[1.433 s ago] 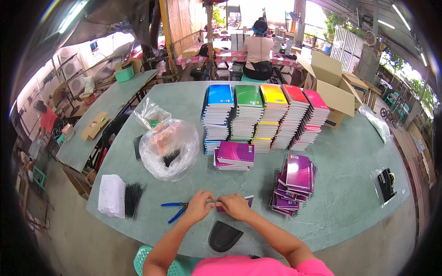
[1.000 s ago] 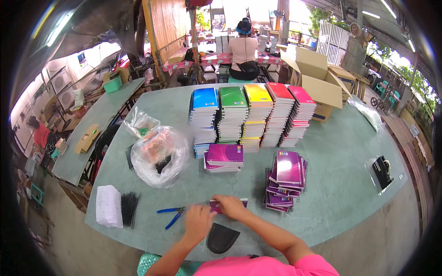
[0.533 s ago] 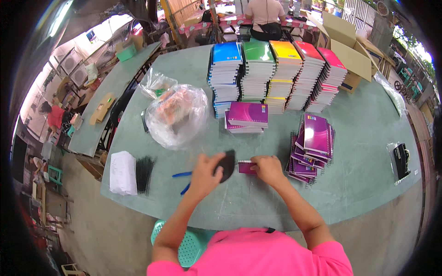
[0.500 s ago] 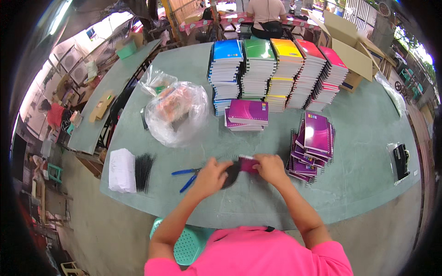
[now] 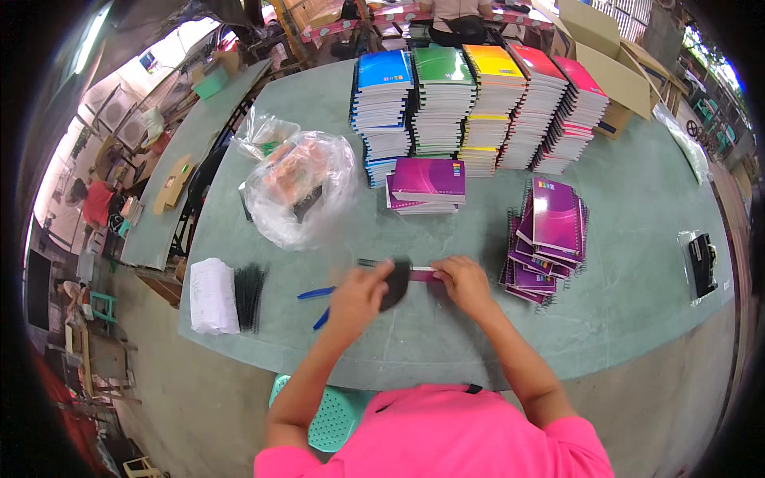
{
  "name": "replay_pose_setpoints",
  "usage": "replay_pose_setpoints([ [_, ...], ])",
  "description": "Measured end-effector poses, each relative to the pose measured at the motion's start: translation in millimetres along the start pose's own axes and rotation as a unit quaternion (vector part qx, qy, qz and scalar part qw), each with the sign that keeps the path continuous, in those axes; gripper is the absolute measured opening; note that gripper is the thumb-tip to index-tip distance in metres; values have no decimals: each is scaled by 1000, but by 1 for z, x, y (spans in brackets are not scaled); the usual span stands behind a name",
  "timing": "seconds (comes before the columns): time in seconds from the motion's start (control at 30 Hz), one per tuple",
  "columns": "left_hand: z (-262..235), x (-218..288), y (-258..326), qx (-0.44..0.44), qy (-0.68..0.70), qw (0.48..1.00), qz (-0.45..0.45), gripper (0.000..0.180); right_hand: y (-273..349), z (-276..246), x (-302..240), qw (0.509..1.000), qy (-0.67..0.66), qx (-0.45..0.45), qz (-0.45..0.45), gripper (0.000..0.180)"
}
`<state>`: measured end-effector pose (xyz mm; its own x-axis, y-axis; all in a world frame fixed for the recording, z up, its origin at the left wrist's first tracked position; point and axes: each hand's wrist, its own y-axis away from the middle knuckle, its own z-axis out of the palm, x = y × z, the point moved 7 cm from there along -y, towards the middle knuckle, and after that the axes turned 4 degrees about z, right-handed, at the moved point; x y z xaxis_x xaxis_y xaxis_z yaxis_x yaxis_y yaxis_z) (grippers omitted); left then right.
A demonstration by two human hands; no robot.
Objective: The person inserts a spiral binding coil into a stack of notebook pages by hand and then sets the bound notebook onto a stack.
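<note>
A small purple notebook [image 5: 423, 276] lies on the green table in front of me, its white page edge showing. My right hand [image 5: 464, 285] is closed on its right end. At its left side is a dark rounded piece [image 5: 397, 285], held by my left hand [image 5: 361, 296], whose fingers are curled and slightly blurred. A short black spiral coil [image 5: 369, 263] sticks out beyond the left fingers. Blue-handled pliers [image 5: 315, 294] rest just left of that hand, partly hidden by it. Right of my right hand stands a pile of coil-bound purple notebooks [image 5: 550, 239].
Notebook stacks in several colours, one blue [image 5: 385, 72], line the back. Nearer are more purple notebooks [image 5: 430, 179]. To the left are a clear plastic bag [image 5: 303, 191], a white bundle [image 5: 213, 296] and black coils [image 5: 251, 296]. A black packaged item [image 5: 701, 264] lies far right.
My left hand has shifted slightly left and up, and the dark piece has risen with it. A black coil end now shows beyond the left fingers. The right hand stays on the notebook.
</note>
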<state>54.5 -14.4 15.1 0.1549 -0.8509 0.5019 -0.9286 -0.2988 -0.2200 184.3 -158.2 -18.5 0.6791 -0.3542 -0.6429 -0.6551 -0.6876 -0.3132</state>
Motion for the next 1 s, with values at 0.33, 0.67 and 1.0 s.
replay_pose_setpoints([
  [0.33, 18, 7, -8, -123, -3, 992, -10, 38, -3, -1, 3, 998, -57, -28, -7, 16],
  [0.67, 19, 21, -14, -37, 61, 996, 53, 31, 24, 28, 65, 885, -381, -96, 251, 19],
  [1.0, 3, 15, -32, 90, 173, 981, -21, 30, 25, 35, 62, 903, -359, -112, 210, 20],
])
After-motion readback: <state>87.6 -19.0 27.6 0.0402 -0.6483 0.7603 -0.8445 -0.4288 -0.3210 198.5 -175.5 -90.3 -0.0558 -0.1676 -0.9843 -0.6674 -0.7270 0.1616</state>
